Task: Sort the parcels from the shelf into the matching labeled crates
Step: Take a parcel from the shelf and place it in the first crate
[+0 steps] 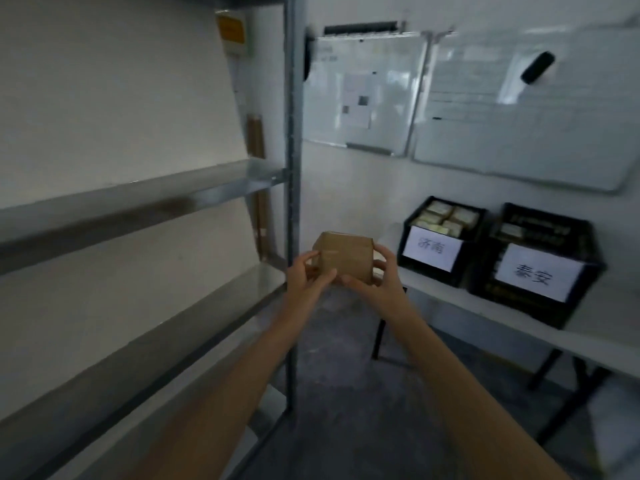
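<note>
Left hand (306,276), right hand (375,277) grip boxy brown cardboard parcel (343,255).

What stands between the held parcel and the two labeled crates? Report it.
Nothing visible does. Both hands, left hand and right hand, hold the parcel in open air left of the crates on the table.

Two wall whiteboards (363,95), black eraser (538,67)

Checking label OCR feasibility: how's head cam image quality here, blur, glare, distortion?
Head view: dim and soft overall; shelf edges smeared, uprights bowed by the wide lens; whiteboards show glare; crate labels large but blurry; parcel print unreadable between left hand and right hand.
</note>
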### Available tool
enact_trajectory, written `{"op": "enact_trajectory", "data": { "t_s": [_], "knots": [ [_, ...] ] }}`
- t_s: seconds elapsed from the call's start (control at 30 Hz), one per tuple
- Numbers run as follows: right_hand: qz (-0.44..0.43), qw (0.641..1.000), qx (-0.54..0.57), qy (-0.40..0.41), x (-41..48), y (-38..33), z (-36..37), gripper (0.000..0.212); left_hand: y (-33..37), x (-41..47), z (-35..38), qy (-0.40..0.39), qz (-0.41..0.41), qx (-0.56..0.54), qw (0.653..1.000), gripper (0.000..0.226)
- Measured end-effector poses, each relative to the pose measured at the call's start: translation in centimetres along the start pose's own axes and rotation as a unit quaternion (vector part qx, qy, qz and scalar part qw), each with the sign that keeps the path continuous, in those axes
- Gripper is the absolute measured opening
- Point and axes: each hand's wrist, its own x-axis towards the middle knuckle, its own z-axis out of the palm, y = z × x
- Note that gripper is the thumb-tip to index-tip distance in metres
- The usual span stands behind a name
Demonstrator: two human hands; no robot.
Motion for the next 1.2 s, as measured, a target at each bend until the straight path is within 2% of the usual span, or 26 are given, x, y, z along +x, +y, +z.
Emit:
{"op": "enact_trajectory", "data": {
  "t_s": [0.2,0.3,0.47,0.63,0.73,0.83,1.1,1.2],
  "knots": [
    [-0.003,0.991,-0.027,0.129,0.9,1.7,-13.0,0.061,0.0,4.3,12.4,-0.103,0.041,0.017,0.994,0.065],
    [-0.020,0.982,-0.069,0.177,1.4,3.0,-18.1,0.071,-0.2,6.2,17.9,-0.167,0.049,0.034,0.984,0.080],
    [-0.033,0.969,-0.139,0.203,4.3,5.7,-25.6,0.105,-2.0,10.7,26.2,-0.223,0.080,0.062,0.970,0.097],
    [-0.075,0.944,-0.230,0.223,10.2,8.3,-30.8,0.104,-3.7,17.1,33.5,-0.255,0.117,0.067,0.957,0.107],
    [-0.094,0.924,-0.286,0.237,14.7,9.5,-33.2,0.096,-4.8,21.6,37.4,-0.266,0.133,0.074,0.952,0.108],
    [-0.075,0.917,-0.302,0.251,18.9,11.4,-35.7,0.098,-5.6,25.7,40.8,-0.283,0.152,0.081,0.944,0.106],
    [-0.030,0.932,-0.258,0.254,26.8,15.6,-41.4,0.105,-7.3,33.1,48.3,-0.315,0.138,0.096,0.934,0.098],
    [-0.023,0.923,-0.283,0.259,29.4,16.8,-43.8,0.106,-7.9,35.3,51.1,-0.319,0.147,0.084,0.933,0.088]
  ]
}}
